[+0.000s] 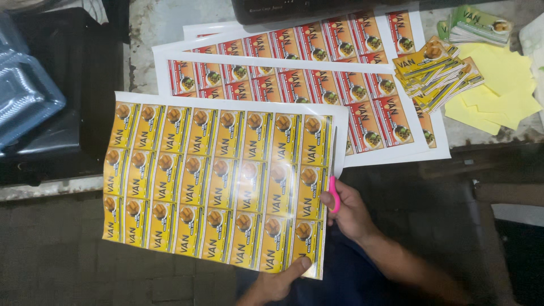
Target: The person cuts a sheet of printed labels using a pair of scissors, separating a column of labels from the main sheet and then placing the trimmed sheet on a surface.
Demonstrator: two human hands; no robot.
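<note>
A large glossy sheet of yellow printed labels (215, 175) hangs over the table's front edge toward my lap. My left hand (277, 281) pinches its bottom right corner, thumb on top. My right hand (348, 209) holds pink-handled scissors (334, 190) at the sheet's right edge, the blades running up along the white margin of the sheet.
Sheets of red printed labels (317, 85) lie overlapped on the worn table behind. A fanned pile of cut yellow labels (436, 71), yellow paper scraps (501, 93) and a stack of green labels (479, 25) sit at the right. A dark tray (34, 96) lies at the left.
</note>
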